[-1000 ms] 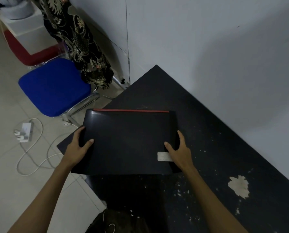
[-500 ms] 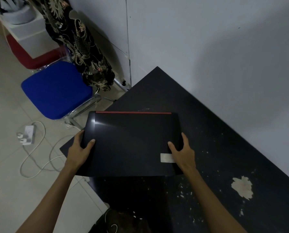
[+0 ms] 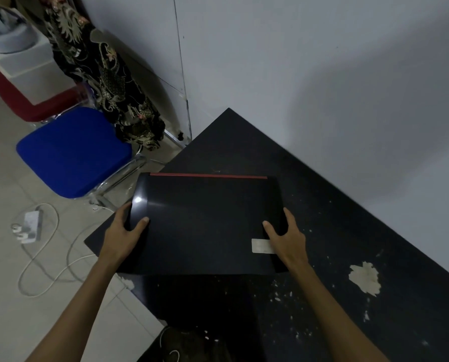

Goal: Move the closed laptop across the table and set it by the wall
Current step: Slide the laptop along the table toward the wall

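A closed black laptop with a red strip along its far edge and a pale sticker near its right front lies over the left part of the black table. My left hand grips its left edge, thumb on the lid. My right hand grips its right edge, thumb on the lid beside the sticker. The laptop's left front corner hangs past the table's edge. A strip of bare table separates the laptop from the grey wall.
The table top has a chipped pale patch and white flecks at the right front. A blue chair stands left of the table, with patterned cloth behind it. A white charger and cable lie on the tiled floor.
The laptop and both hands have shifted slightly to the right and away from me over the table. The grip of both hands is unchanged.
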